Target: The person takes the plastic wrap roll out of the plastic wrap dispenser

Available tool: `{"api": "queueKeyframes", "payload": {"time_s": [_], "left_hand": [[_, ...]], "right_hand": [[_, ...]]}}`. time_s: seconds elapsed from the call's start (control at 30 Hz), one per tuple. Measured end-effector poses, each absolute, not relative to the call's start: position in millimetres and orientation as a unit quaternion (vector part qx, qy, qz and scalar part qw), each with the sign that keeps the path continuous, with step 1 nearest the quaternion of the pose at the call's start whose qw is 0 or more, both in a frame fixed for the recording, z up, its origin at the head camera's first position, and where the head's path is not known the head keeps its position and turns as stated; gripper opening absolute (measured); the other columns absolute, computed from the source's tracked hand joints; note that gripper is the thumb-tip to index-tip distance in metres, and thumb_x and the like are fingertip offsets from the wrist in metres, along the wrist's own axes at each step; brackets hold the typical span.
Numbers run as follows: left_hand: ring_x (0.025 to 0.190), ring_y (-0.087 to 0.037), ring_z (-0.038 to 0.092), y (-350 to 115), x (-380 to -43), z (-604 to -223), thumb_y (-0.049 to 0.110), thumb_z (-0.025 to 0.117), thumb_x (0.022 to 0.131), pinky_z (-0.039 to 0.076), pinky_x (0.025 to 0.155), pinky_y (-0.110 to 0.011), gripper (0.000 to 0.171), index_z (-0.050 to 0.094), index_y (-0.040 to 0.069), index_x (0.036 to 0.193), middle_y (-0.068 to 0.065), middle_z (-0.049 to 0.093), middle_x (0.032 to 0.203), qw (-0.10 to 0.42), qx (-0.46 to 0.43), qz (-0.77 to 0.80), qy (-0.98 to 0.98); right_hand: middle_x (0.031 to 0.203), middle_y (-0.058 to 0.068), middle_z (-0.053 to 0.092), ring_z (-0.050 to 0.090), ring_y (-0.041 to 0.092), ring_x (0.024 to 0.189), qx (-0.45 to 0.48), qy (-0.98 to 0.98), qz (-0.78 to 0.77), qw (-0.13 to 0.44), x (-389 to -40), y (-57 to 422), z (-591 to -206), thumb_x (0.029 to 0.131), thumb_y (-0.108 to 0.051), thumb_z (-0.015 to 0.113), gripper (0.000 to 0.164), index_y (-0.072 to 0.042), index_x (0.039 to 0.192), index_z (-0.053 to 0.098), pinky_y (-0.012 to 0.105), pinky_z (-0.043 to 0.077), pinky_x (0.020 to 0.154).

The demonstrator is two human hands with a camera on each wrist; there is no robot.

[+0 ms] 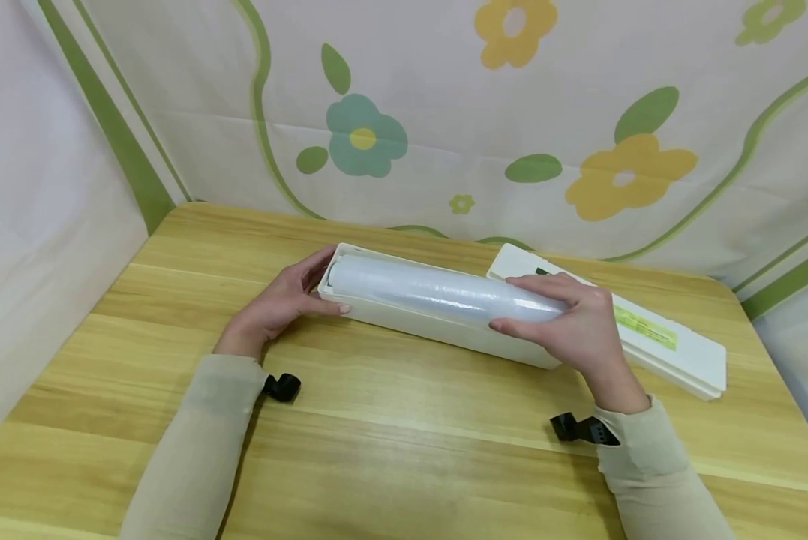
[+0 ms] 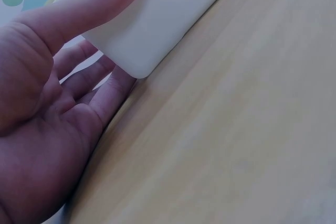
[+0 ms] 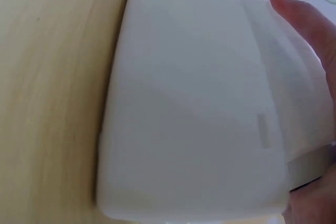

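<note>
A long white box stands uncovered on the table, a roll of cling film lying lengthwise in it. My left hand holds the box's left end, thumb on the front wall and fingers around the back. In the left wrist view, the thumb lies along the white wall. With thumb and fingers on either side, my right hand grips the roll near its right end, which is covered by the hand. Part of the roll shows above the box's rim in the right wrist view.
Behind the right hand, a white lid with a yellow-green label lies slantwise on the wooden table. A white curtain printed with flowers hangs along the table's back edge.
</note>
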State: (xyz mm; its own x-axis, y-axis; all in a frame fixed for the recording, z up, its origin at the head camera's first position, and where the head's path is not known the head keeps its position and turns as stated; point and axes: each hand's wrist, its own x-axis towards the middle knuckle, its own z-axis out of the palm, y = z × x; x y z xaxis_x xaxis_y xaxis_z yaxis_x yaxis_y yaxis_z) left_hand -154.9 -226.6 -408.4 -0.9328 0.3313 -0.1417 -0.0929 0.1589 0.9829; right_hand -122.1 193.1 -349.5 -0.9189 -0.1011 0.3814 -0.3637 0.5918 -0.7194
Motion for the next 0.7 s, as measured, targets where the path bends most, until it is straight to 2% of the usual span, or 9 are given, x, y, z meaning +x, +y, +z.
{"api": "queueKeyframes", "payload": {"time_s": [0.07, 0.13, 0.23, 0.3, 0.37, 0.43, 0.53, 0.63, 0.7], "left_hand": [[0.165, -0.016, 0.023, -226, -155, -408, 0.001, 0.089, 0.085, 0.046, 0.109, -0.017, 0.106, 0.031, 0.026, 0.171, 0.003, 0.035, 0.175, 0.166, 0.080, 0.644, 0.742], [0.166, -0.017, 0.022, -226, -154, -407, 0.001, 0.089, 0.085, 0.044, 0.114, -0.020, 0.107, 0.031, 0.025, 0.171, 0.003, 0.034, 0.175, 0.166, 0.078, 0.642, 0.745], [0.167, -0.017, 0.018, -226, -153, -406, 0.001, 0.089, 0.085, 0.038, 0.124, -0.031, 0.107, 0.030, 0.024, 0.172, 0.003, 0.033, 0.176, 0.166, 0.076, 0.640, 0.746], [0.167, -0.017, 0.018, -226, -153, -405, 0.001, 0.089, 0.085, 0.034, 0.129, -0.039, 0.107, 0.031, 0.024, 0.171, 0.003, 0.033, 0.176, 0.166, 0.076, 0.641, 0.745], [0.167, -0.016, 0.019, -226, -153, -404, 0.001, 0.090, 0.085, 0.030, 0.131, -0.044, 0.106, 0.032, 0.025, 0.171, 0.003, 0.034, 0.175, 0.167, 0.076, 0.643, 0.744], [0.166, -0.015, 0.020, -226, -152, -404, 0.001, 0.090, 0.085, 0.030, 0.131, -0.043, 0.106, 0.033, 0.026, 0.170, 0.004, 0.036, 0.174, 0.168, 0.074, 0.645, 0.742], [0.165, -0.015, 0.023, -225, -152, -403, 0.002, 0.090, 0.085, 0.036, 0.126, -0.034, 0.106, 0.034, 0.028, 0.170, 0.004, 0.037, 0.173, 0.169, 0.075, 0.646, 0.740], [0.162, -0.017, 0.030, -225, -152, -403, 0.001, 0.091, 0.084, 0.045, 0.116, -0.025, 0.104, 0.037, 0.029, 0.169, 0.004, 0.041, 0.171, 0.169, 0.074, 0.652, 0.735], [0.160, -0.018, 0.033, -224, -152, -404, 0.002, 0.091, 0.084, 0.045, 0.115, -0.025, 0.103, 0.038, 0.030, 0.168, 0.004, 0.043, 0.169, 0.169, 0.072, 0.653, 0.735]], "right_hand": [[0.105, 0.003, 0.084, 0.069, -0.002, 0.097, 0.119, -0.881, 0.432, 0.149, -121, 194, -348, 0.055, -0.019, 0.110, 0.055, -0.024, 0.106, 0.089, 0.010, 0.053, 0.075], [0.104, -0.007, 0.083, 0.070, -0.002, 0.099, 0.108, -0.883, 0.433, 0.147, -120, 195, -346, 0.056, -0.021, 0.110, 0.054, -0.026, 0.106, 0.089, 0.011, 0.053, 0.076], [0.102, -0.022, 0.080, 0.072, -0.003, 0.099, 0.100, -0.878, 0.444, 0.148, -119, 196, -343, 0.057, -0.020, 0.110, 0.052, -0.025, 0.105, 0.089, 0.011, 0.054, 0.076], [0.100, -0.028, 0.078, 0.073, -0.002, 0.098, 0.100, -0.872, 0.454, 0.154, -118, 196, -339, 0.057, -0.018, 0.109, 0.052, -0.023, 0.105, 0.089, 0.011, 0.054, 0.076], [0.101, -0.026, 0.079, 0.074, -0.001, 0.097, 0.103, -0.864, 0.467, 0.160, -116, 197, -336, 0.057, -0.014, 0.109, 0.053, -0.019, 0.106, 0.089, 0.011, 0.055, 0.076], [0.102, -0.022, 0.081, 0.075, 0.001, 0.098, 0.103, -0.859, 0.474, 0.167, -115, 199, -332, 0.055, -0.011, 0.109, 0.055, -0.017, 0.106, 0.089, 0.011, 0.056, 0.076], [0.105, -0.014, 0.082, 0.075, 0.004, 0.099, 0.099, -0.856, 0.478, 0.167, -111, 200, -326, 0.054, -0.010, 0.109, 0.057, -0.016, 0.107, 0.088, 0.012, 0.056, 0.076], [0.107, -0.008, 0.083, 0.076, 0.007, 0.099, 0.101, -0.855, 0.482, 0.164, -108, 202, -324, 0.055, -0.008, 0.109, 0.056, -0.015, 0.107, 0.088, 0.013, 0.057, 0.076], [0.106, -0.007, 0.083, 0.076, 0.007, 0.098, 0.107, -0.852, 0.485, 0.163, -105, 204, -323, 0.055, -0.006, 0.108, 0.056, -0.013, 0.106, 0.088, 0.014, 0.057, 0.076]]}}
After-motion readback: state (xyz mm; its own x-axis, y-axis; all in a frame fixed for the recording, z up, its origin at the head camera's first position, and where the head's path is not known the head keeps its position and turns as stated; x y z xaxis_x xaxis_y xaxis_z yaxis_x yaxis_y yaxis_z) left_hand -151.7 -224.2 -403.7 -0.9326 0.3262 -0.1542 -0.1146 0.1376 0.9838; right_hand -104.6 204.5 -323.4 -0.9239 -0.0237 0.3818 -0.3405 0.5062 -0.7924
